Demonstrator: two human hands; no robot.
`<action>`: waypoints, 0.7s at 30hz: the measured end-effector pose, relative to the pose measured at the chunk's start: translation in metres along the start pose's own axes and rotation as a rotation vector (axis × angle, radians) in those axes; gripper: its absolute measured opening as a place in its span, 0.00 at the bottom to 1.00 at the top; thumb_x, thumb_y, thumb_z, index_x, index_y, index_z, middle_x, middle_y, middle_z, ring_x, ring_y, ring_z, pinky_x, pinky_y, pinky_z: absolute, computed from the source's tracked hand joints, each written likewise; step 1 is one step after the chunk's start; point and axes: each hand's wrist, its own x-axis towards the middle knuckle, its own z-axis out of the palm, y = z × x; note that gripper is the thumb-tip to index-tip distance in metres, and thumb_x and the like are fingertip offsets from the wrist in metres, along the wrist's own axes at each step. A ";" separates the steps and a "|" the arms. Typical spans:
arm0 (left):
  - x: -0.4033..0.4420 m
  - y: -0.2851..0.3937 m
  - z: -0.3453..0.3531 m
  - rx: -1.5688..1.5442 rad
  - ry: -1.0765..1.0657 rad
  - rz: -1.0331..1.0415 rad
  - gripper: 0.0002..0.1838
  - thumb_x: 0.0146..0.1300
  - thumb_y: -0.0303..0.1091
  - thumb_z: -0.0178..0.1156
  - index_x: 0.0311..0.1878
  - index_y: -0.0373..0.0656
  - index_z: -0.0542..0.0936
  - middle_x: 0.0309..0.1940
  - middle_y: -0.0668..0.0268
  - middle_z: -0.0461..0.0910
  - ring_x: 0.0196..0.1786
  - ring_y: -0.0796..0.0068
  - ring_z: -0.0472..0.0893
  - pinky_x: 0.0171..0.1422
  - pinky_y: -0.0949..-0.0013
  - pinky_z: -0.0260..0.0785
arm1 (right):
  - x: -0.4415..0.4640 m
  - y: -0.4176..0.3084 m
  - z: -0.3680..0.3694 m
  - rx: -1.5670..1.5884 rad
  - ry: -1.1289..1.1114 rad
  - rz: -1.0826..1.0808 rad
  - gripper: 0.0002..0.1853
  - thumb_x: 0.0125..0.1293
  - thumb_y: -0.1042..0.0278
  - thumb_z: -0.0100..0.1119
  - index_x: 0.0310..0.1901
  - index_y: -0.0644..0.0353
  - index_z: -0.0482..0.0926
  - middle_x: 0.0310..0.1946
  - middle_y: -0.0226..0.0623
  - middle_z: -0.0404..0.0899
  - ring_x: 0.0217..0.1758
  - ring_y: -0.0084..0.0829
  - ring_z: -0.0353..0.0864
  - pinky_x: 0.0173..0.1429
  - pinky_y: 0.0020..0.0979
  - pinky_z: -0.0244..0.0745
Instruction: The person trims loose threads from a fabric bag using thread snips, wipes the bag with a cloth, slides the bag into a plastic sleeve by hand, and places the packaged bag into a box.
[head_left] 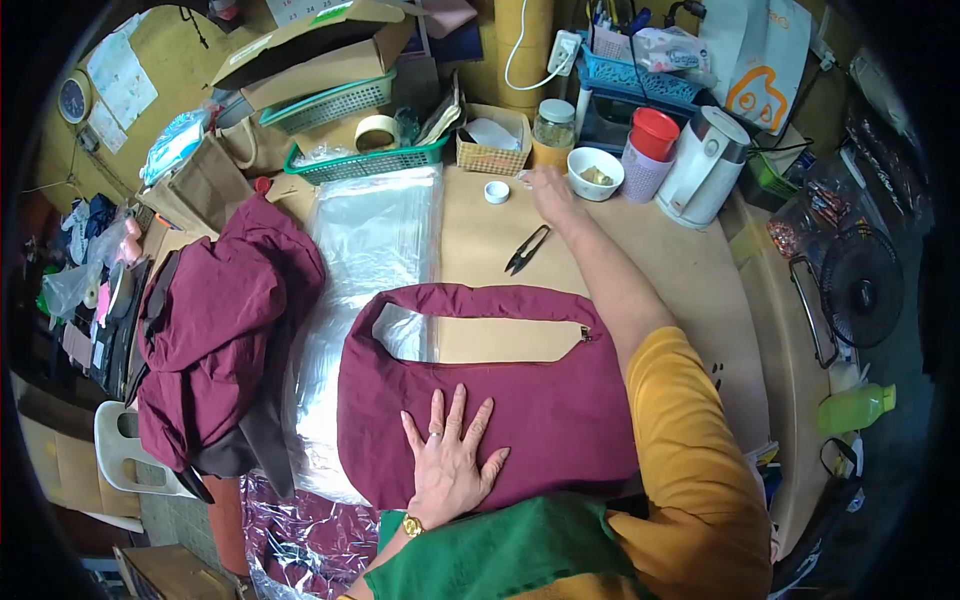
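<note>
A maroon shoulder bag (520,420) lies flat on the table in front of me, its strap looped away from me and a zipper along its top edge. My left hand (450,462) rests flat on the bag, fingers spread. Farther off, my right hand (555,197) reaches to the back of the table, its fingers drawn together; what they hold, if anything, is too small to make out. Beside it are a small round white container (496,192) and a white bowl (596,174) with small items in it. Black thread snips (527,250) lie between the bag and that hand.
Clear plastic bags (375,230) are stacked under the bag's left side. More maroon bags (225,330) are heaped at left. Along the back stand a green basket (370,162), a wicker basket (495,150), a glass jar (554,128), a purple cup (645,172) and a white kettle (703,168).
</note>
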 end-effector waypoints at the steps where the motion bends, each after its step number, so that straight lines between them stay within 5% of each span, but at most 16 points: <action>1: 0.002 -0.001 0.000 -0.017 -0.003 -0.009 0.38 0.64 0.60 0.58 0.75 0.57 0.66 0.77 0.53 0.56 0.79 0.44 0.51 0.75 0.22 0.32 | 0.008 0.003 0.003 0.003 -0.008 0.000 0.16 0.64 0.80 0.48 0.49 0.64 0.82 0.58 0.53 0.77 0.64 0.48 0.75 0.68 0.44 0.69; 6: 0.004 -0.003 -0.001 -0.061 -0.004 -0.032 0.39 0.62 0.60 0.61 0.74 0.56 0.68 0.77 0.53 0.57 0.80 0.44 0.50 0.76 0.25 0.30 | 0.048 0.015 0.001 -0.034 -0.086 -0.015 0.06 0.57 0.73 0.62 0.34 0.61 0.86 0.35 0.51 0.85 0.40 0.51 0.85 0.46 0.45 0.80; 8: 0.003 -0.004 0.000 -0.072 -0.032 -0.040 0.39 0.61 0.60 0.61 0.74 0.57 0.68 0.77 0.53 0.57 0.80 0.45 0.50 0.75 0.24 0.30 | 0.047 -0.025 -0.025 0.049 -0.203 -0.055 0.05 0.54 0.70 0.65 0.28 0.61 0.85 0.33 0.51 0.85 0.40 0.49 0.85 0.46 0.44 0.80; 11: 0.004 -0.005 0.000 -0.082 -0.027 -0.032 0.39 0.61 0.60 0.61 0.74 0.57 0.68 0.77 0.53 0.57 0.80 0.45 0.51 0.76 0.24 0.30 | 0.046 -0.051 0.000 0.173 -0.025 -0.143 0.03 0.54 0.74 0.63 0.29 0.61 0.85 0.34 0.50 0.85 0.41 0.50 0.85 0.47 0.45 0.79; 13: 0.003 -0.006 0.001 -0.081 -0.033 -0.030 0.39 0.61 0.60 0.61 0.74 0.56 0.68 0.77 0.52 0.57 0.80 0.45 0.51 0.75 0.24 0.30 | 0.049 -0.055 0.029 -0.047 0.146 -0.248 0.05 0.56 0.75 0.60 0.33 0.60 0.85 0.36 0.50 0.85 0.42 0.51 0.85 0.47 0.48 0.79; 21: -0.004 -0.002 0.004 -0.045 0.054 0.011 0.37 0.64 0.58 0.59 0.74 0.53 0.67 0.77 0.53 0.56 0.79 0.46 0.53 0.76 0.26 0.33 | 0.035 -0.074 0.007 -0.156 0.068 -0.079 0.07 0.59 0.73 0.58 0.36 0.61 0.84 0.39 0.52 0.85 0.46 0.49 0.85 0.50 0.49 0.78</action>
